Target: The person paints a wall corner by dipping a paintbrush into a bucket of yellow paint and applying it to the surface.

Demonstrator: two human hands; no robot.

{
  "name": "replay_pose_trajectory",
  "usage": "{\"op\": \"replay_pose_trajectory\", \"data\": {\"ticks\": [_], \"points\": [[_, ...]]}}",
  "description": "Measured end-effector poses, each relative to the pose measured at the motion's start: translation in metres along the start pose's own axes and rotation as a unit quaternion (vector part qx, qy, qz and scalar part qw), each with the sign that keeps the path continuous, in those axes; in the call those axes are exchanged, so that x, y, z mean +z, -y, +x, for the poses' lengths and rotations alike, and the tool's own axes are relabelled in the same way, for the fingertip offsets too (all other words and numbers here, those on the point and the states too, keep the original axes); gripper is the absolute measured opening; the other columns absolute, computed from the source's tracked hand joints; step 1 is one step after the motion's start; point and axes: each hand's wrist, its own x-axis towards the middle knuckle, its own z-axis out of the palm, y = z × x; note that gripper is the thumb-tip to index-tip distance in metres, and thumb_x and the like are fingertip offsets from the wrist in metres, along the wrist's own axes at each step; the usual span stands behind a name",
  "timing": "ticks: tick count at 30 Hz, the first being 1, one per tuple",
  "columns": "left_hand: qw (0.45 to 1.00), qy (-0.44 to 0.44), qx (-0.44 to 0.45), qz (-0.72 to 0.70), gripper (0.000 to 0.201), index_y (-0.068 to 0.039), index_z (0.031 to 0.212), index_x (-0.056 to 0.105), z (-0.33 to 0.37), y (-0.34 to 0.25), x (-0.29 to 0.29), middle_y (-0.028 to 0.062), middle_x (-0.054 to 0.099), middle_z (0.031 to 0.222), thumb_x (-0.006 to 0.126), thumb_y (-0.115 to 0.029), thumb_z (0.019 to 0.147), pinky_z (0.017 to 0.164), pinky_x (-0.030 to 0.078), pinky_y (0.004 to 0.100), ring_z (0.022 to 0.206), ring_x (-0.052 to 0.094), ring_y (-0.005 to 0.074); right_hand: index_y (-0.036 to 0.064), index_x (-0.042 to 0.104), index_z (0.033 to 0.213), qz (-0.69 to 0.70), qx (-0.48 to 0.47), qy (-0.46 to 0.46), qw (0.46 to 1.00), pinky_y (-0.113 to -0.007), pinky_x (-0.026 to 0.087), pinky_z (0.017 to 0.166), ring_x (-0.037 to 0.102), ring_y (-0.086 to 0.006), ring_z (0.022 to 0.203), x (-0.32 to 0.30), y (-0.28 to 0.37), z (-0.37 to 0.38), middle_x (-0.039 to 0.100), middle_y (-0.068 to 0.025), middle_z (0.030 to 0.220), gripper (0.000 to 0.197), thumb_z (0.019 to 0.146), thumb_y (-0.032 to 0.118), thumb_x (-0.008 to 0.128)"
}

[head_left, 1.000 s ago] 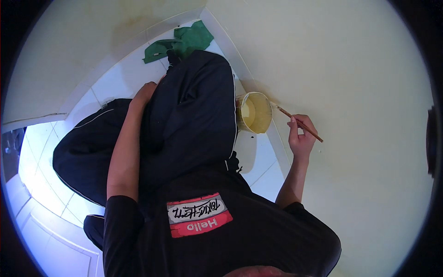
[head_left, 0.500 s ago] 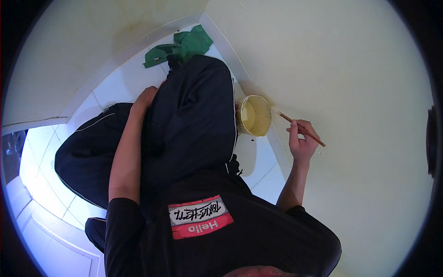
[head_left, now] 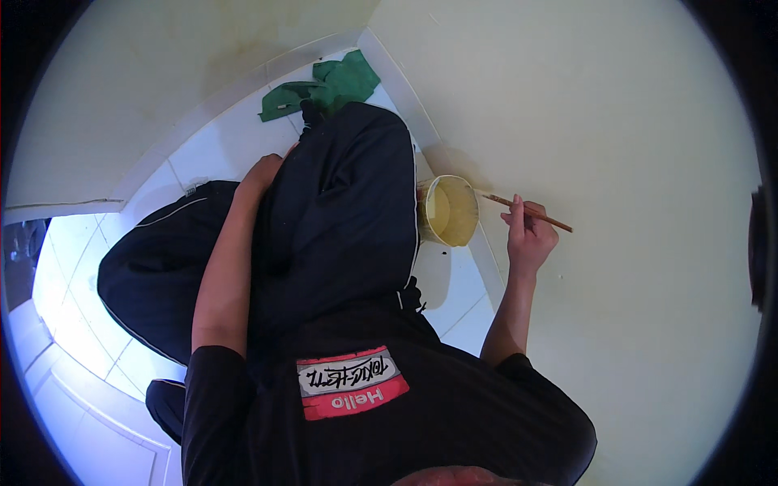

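A thin wooden paintbrush point(head_left: 551, 219) is pinched in my right hand point(head_left: 530, 239), its handle pointing right. The pale bristle tip is at the pale wall, just right of a small bucket point(head_left: 465, 195). Pale yellow, paint-like stuff fills the lower part of that bucket, which sits between my dark trouser leg point(head_left: 356, 202) and the wall. My left hand point(head_left: 263, 172) rests against the inner side of that leg; its fingers are mostly hidden behind the knee, so their grip does not show.
A crumpled green cloth point(head_left: 347, 79) lies on the white tiled floor point(head_left: 215, 150) in the far corner. Pale walls point(head_left: 640, 162) with a low skirting point(head_left: 405, 85) close in ahead and on the right. A white panelled door point(head_left: 113, 441) is at the lower left.
My right hand has shifted slightly up, and the paintbrush lies flatter, its handle end raised. The bucket and cloth appear a little lower in the picture. My left hand stays by the leg.
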Motion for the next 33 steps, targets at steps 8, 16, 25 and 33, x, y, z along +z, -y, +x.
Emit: {"op": "replay_pose_trajectory", "data": {"ticks": [8, 16, 25, 33], "points": [[0.998, -0.009, 0.059, 0.038, 0.041, -0.003, 0.119, 0.063, 0.002, 0.013, 0.002, 0.0302, 0.06, 0.12, 0.05, -0.031, 0.092, 0.098, 0.046, 0.0475, 0.115, 0.056, 0.0442, -0.0036, 0.065, 0.078, -0.007, -0.03, 0.008, 1.0, -0.025, 0.055, 0.049, 0.07, -0.0165, 0.058, 0.001, 0.005, 0.003, 0.068, -0.0101, 0.068, 0.018, 0.091, 0.009, 0.068], [0.999, -0.035, 0.018, 0.033, 0.041, -0.002, 0.119, 0.063, 0.003, 0.025, -0.002, 0.0286, 0.063, 0.115, 0.052, -0.03, 0.091, 0.096, 0.047, 0.0484, 0.111, 0.059, 0.0432, -0.0032, 0.065, 0.077, 0.066, -0.012, -0.015, 0.998, -0.024, 0.055, 0.049, 0.069, -0.0157, 0.056, -0.008, 0.021, 0.011, 0.067, -0.0094, 0.07, 0.017, 0.09, 0.006, 0.068], [1.0, -0.001, 0.02, -0.007, 0.042, 0.002, 0.109, 0.069, 0.004, -0.002, 0.006, 0.0232, 0.064, 0.119, 0.051, -0.033, 0.092, 0.097, 0.046, 0.0442, 0.113, 0.061, 0.0351, -0.0051, 0.066, 0.084, 0.173, 0.054, 0.024, 0.983, -0.026, 0.056, 0.054, 0.066, -0.014, 0.061, -0.019, 0.009, 0.005, 0.066, -0.0099, 0.074, 0.012, 0.091, 0.005, 0.067], [0.997, -0.019, 0.058, 0.052, 0.064, 0.003, 0.109, 0.067, -0.007, 0.008, 0.004, 0.0309, 0.059, 0.118, 0.036, -0.052, 0.096, 0.1, 0.043, 0.0469, 0.117, 0.056, 0.0419, -0.0039, 0.063, 0.086, 0.282, 0.269, 0.02, 0.921, -0.026, 0.057, 0.054, 0.067, -0.0161, 0.059, -0.041, -0.015, -0.013, 0.067, -0.0115, 0.074, 0.01, 0.088, 0.005, 0.069]]}}
